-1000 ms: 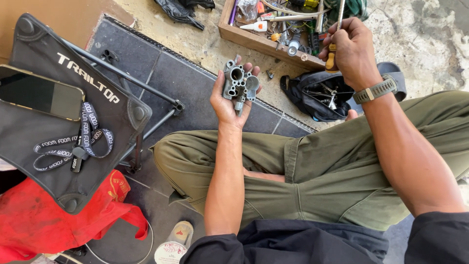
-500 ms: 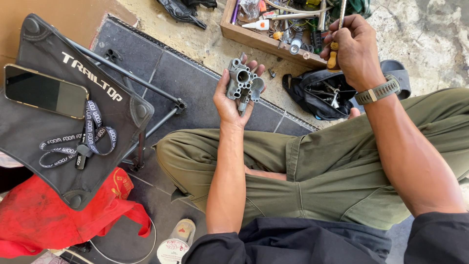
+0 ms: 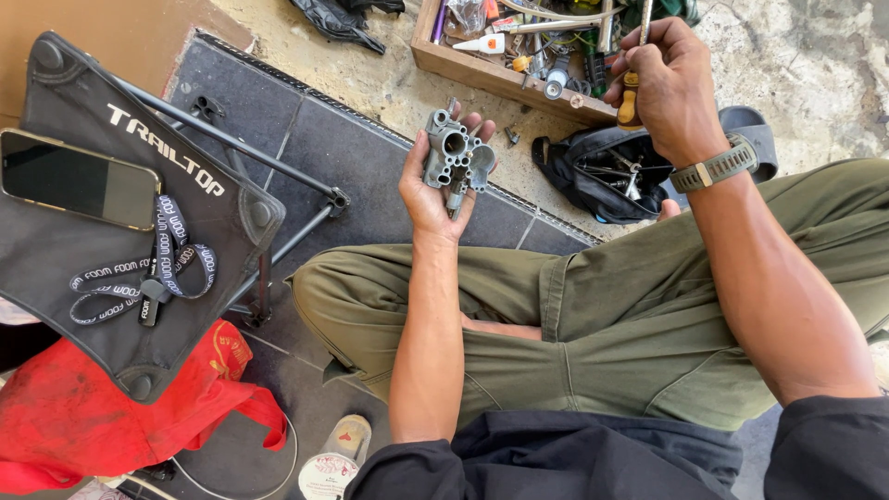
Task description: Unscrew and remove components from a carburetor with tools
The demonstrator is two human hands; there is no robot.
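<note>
Left hand (image 3: 435,190) cradles metal casting (image 3: 456,159) (grey); right hand (image 3: 669,85) grips screwdriver (image 3: 632,93).

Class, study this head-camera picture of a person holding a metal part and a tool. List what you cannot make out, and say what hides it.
- Tool tip: head view, the right hand wraps the handle, and the shaft runs off the top edge.
- Back of the metal part: head view, it lies against the left hand's palm.
- Wooden tray: cut off by the top edge; its small contents are too cluttered to identify.
- Black bag: partly behind the right wrist.
</note>
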